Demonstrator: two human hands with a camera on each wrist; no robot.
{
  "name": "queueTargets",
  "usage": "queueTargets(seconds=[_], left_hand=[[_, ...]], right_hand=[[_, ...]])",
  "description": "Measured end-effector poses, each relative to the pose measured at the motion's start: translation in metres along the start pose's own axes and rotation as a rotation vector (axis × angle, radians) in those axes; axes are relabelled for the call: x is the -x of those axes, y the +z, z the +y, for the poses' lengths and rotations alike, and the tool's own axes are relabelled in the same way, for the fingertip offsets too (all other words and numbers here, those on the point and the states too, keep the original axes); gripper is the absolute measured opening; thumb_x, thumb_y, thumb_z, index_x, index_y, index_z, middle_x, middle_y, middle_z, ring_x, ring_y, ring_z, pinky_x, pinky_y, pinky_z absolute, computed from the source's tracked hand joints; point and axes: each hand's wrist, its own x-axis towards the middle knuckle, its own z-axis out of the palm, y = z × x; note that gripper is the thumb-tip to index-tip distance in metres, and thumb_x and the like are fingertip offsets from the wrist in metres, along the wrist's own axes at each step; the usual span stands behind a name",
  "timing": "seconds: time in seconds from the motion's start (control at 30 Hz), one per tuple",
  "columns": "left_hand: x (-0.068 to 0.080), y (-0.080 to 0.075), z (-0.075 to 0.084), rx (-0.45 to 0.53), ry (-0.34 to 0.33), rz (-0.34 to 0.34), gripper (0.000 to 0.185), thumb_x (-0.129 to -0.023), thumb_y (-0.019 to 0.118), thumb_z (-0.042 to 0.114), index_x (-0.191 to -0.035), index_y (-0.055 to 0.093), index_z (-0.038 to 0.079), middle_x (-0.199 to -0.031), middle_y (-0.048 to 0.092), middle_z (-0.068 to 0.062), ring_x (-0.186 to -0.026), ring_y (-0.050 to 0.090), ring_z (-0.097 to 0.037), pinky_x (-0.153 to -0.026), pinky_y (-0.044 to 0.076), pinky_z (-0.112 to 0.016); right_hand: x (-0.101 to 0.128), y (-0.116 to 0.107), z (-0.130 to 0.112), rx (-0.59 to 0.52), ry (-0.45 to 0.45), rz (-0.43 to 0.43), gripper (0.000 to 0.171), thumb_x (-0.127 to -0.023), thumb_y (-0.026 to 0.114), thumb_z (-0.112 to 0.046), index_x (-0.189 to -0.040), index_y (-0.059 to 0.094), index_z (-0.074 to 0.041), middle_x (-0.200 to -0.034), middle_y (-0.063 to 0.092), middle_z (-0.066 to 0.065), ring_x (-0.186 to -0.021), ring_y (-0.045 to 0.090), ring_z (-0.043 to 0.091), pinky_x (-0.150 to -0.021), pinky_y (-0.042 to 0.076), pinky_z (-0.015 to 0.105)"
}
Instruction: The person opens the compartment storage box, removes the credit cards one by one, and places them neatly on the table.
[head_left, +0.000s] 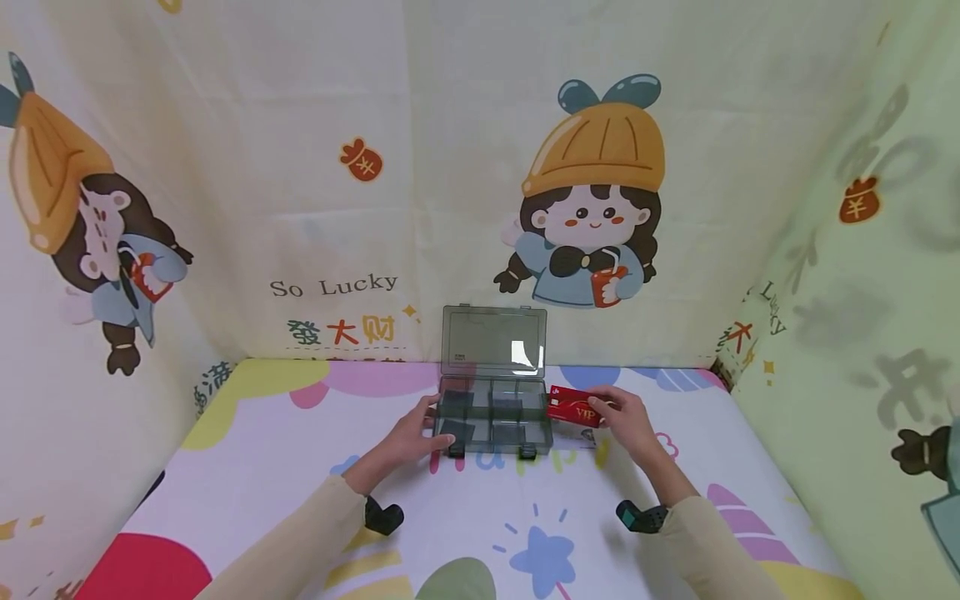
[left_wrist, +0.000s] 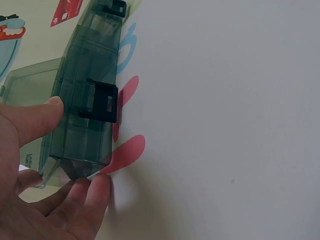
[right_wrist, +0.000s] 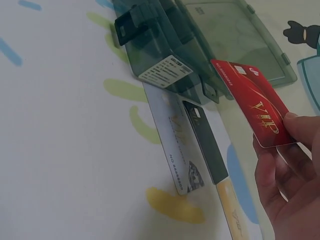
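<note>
A translucent grey-green compartment box point(head_left: 491, 448) stands on the table with its hinged lid point(head_left: 487, 337) raised against the back. At its left end my left hand point(head_left: 412, 437) grips it, thumb over the top edge and fingers along the outer wall. My right hand point(head_left: 628, 418) pinches a red VIP card point(right_wrist: 252, 102) by one end, beside the box's right wall and above the table. Lying on the table at that side are a silver card point(right_wrist: 172, 137) and a dark green card point(right_wrist: 206, 140), partly hidden by the box. Dark squarish patches show in the compartments; what they are cannot be told.
Two black latches, one of them the left latch point(left_wrist: 101, 102), project from the box's front. A beige card-like piece point(right_wrist: 231, 207) lies beyond the green card. The printed cloth point(head_left: 480, 125) hangs directly behind the table. Black devices sit at both wrists.
</note>
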Motion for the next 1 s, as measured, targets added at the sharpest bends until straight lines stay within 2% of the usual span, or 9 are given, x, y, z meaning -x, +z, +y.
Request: queueTargets(seconds=[0.6,1.0], left_hand=[[0.0,-0.001,0.0,0.008,0.012,0.0,0.079,-0.085,0.074,0.026,-0.149,0.03,0.014,-0.136,0.052,-0.015,-0.126,0.051,-0.033,-0.102,0.046,-0.054],[0.003,-0.001,0.002,0.006,0.018,0.001,0.078,-0.085,0.074,0.025,-0.149,0.03,0.012,-0.135,0.053,-0.015,-0.125,0.051,-0.033,-0.101,0.046,-0.054]], right_hand=[[0.004,-0.014,0.01,0.031,0.037,0.019,0.038,-0.099,0.054,-0.027,-0.132,0.058,-0.007,-0.136,0.054,0.019,-0.123,0.05,0.036,-0.087,0.057,0.033],[0.012,-0.03,0.024,0.075,0.086,-0.004,0.041,-0.099,0.053,-0.031,-0.133,0.056,-0.007,-0.141,0.049,0.021,-0.122,0.046,0.036,-0.083,0.054,0.026]])
